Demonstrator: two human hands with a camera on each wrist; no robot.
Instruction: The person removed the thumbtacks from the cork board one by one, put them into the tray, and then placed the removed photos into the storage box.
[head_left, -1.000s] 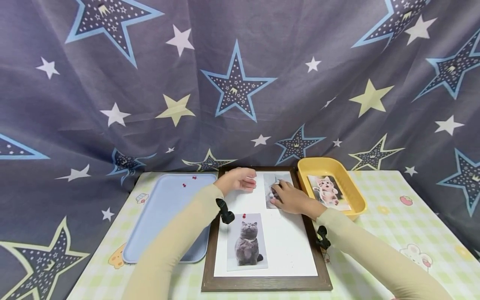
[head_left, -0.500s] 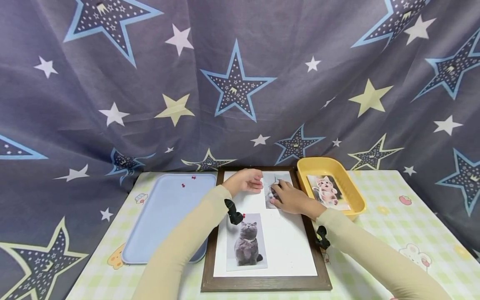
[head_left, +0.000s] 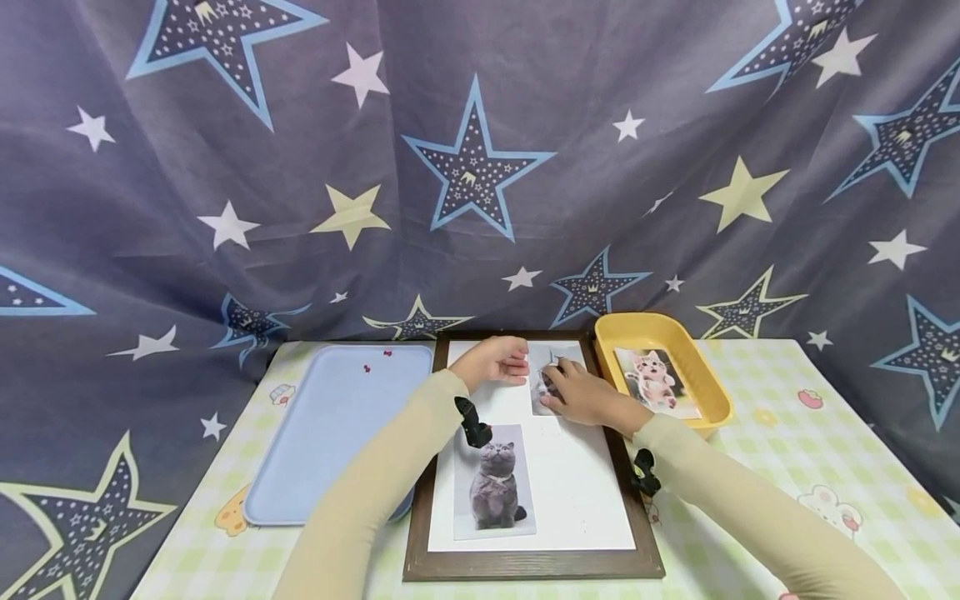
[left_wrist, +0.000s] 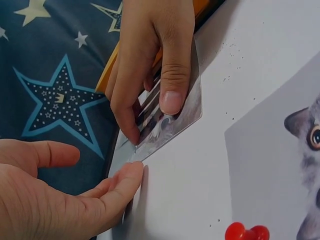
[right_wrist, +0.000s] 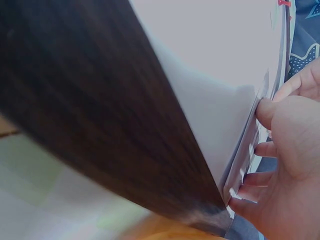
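Note:
A cat photo (head_left: 542, 358) lies at the top right of a white board (head_left: 577, 500) with a dark wooden frame. My right hand (head_left: 581, 392) presses it down with spread fingertips and thumb, covering much of the picture. At the photo's left edge is my left hand (head_left: 495, 360). In the left wrist view the left hand (left_wrist: 65, 195) has its thumb apart, its fingertips touching the photo's edge, and nothing visible between them. Lower on the board is a grey cat photo (head_left: 495, 492), with a red push pin (left_wrist: 247, 232) at its top.
To the left lies a blue tray (head_left: 322, 450) with red push pins (head_left: 387, 353) near its far end. A yellow basket (head_left: 708, 379) holding a kitten photo (head_left: 652, 379) stands right of the board. Behind the table hangs a star-patterned curtain (head_left: 480, 275).
My left hand has moved right, up to the left edge of the upper photo. The right hand stays in place on that photo.

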